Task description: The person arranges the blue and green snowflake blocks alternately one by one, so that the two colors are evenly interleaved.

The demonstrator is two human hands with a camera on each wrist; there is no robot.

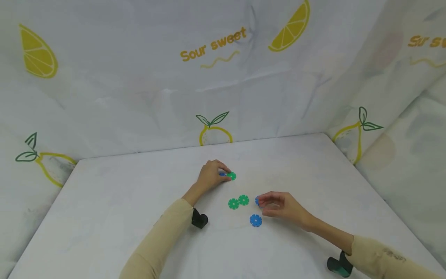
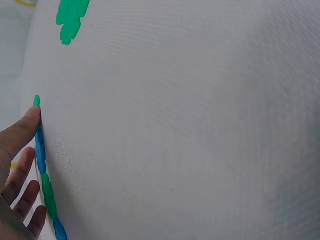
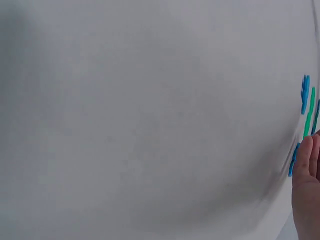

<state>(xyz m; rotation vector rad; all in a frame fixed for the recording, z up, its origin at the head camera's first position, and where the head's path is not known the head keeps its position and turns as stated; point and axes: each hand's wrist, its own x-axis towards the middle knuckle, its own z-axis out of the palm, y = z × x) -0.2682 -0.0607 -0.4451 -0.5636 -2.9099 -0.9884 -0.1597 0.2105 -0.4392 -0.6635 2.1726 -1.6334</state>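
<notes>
My left hand pinches a green notched plastic disc between thumb and fingers near the far middle of the table. Joined edge to edge with it is a row of alternating blue and green discs; the left wrist view shows a blue disc and another green disc there. Most of that row is hidden by the hand in the head view. My right hand is at a blue disc, fingertips partly covering it, thumb apart from the fingers. Whether they touch it is unclear.
Two green discs lie side by side between the hands. Nearer to me is another loose blue disc. The white table meets a lemon-printed cloth backdrop. Dark wrist cameras hang below both sleeves.
</notes>
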